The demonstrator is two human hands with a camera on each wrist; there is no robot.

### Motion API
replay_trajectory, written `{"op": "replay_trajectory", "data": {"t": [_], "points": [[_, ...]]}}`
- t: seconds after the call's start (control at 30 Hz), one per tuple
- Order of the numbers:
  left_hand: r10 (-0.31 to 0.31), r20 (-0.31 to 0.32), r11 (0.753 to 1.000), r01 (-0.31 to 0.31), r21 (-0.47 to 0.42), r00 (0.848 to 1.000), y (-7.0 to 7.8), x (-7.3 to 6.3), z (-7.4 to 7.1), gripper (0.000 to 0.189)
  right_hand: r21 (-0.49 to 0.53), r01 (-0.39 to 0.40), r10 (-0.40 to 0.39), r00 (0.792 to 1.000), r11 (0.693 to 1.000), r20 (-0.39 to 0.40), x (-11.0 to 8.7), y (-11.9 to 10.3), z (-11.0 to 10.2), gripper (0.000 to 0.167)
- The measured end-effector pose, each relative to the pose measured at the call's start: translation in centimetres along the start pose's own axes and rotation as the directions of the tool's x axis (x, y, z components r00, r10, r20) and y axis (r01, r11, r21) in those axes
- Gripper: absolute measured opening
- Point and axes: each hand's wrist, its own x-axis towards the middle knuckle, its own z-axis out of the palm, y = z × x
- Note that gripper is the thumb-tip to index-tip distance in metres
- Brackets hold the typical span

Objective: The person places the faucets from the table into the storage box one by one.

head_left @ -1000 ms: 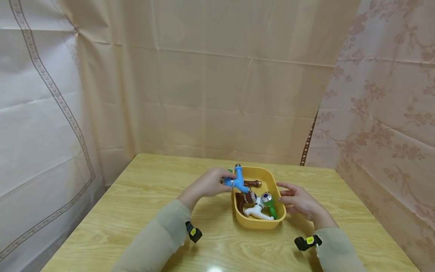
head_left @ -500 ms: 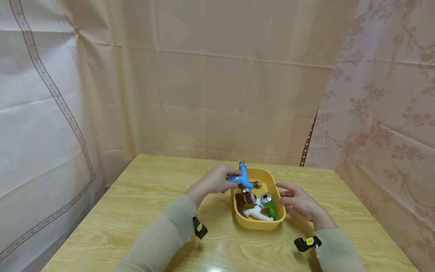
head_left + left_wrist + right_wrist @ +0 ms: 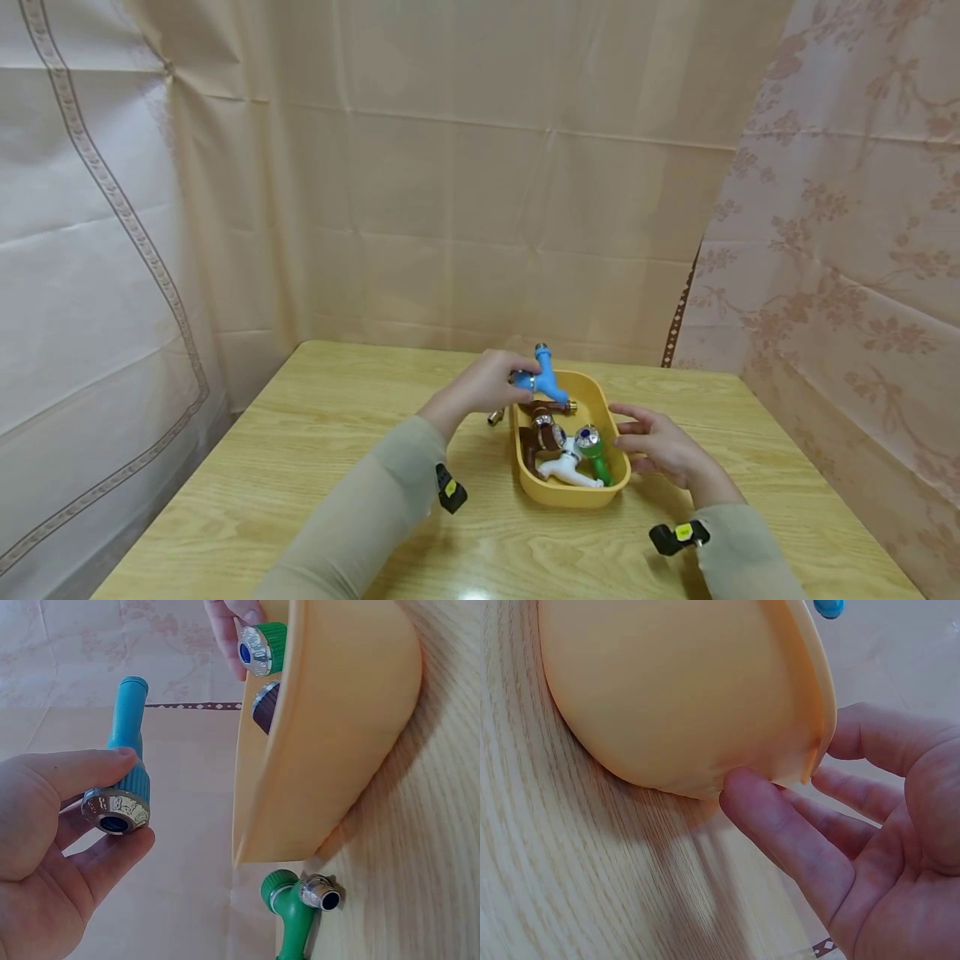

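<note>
My left hand (image 3: pixel 486 385) pinches a blue plastic tap (image 3: pixel 550 386) by its handle end, raised over the far left part of a yellow plastic tub (image 3: pixel 572 497). In the left wrist view the tap's silver-ringed knob (image 3: pixel 116 810) sits between thumb and fingers. Inside the tub lie brown taps (image 3: pixel 529 447), a white tap (image 3: pixel 567 471) and a green tap (image 3: pixel 597 460). My right hand (image 3: pixel 663 450) has its fingers loosely spread at the tub's right wall; the right wrist view shows fingertips right at the wall and rim.
Another green tap (image 3: pixel 296 919) with a metal end lies on the wooden table (image 3: pixel 315 467) just left of the tub, mostly hidden by my left hand in the head view. Beige curtains (image 3: pixel 480 183) hang behind the table and at both sides.
My left hand has moved up, away and slightly right with the blue tap, uncovering the metal end of the tap on the table. My right hand and the tub stay put.
</note>
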Motion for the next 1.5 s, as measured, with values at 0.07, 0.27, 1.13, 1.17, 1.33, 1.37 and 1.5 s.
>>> {"op": "replay_trajectory", "data": {"t": [0.07, 0.27, 1.13, 1.17, 1.33, 1.37, 1.5], "points": [[-0.003, 0.000, 1.000, 0.003, -0.008, 1.000, 0.2, 0.3, -0.1, 0.041, 0.000, 0.000, 0.000, 1.000, 1.000, 0.000, 0.0, 0.0, 0.0, 0.074], [-0.031, 0.001, 0.999, 0.031, -0.020, 1.000, 0.7, 1.1, -0.1, 0.041, 0.001, -0.002, 0.002, 1.000, 1.000, -0.001, 0.0, 0.0, 0.0, 0.073], [-0.113, 0.008, 0.993, 0.114, -0.032, 0.994, 0.6, 3.7, 2.2, 0.041, 0.002, -0.010, 0.010, 1.000, 1.000, -0.012, 0.1, 0.1, -0.2, 0.073], [-0.123, 0.012, 0.992, 0.123, -0.037, 0.992, 0.6, 3.7, 2.3, 0.040, 0.000, -0.006, 0.006, 1.000, 1.000, -0.007, 0.1, 0.1, -0.2, 0.073], [-0.167, 0.014, 0.985, 0.168, -0.028, 0.986, 0.7, 3.9, 3.0, 0.038, 0.006, -0.004, 0.004, 1.000, 1.000, -0.004, 0.2, 0.2, -0.2, 0.074], [-0.172, 0.014, 0.985, 0.172, -0.018, 0.985, 0.7, 3.9, 3.1, 0.038, 0.008, -0.001, 0.001, 1.000, 1.000, 0.001, 0.2, 0.2, -0.2, 0.074], [-0.184, 0.022, 0.983, 0.184, 0.017, 0.983, 0.6, 4.2, 3.8, 0.037, 0.016, 0.008, -0.008, 1.000, 1.000, 0.005, 0.2, 0.3, -0.3, 0.074]]}}
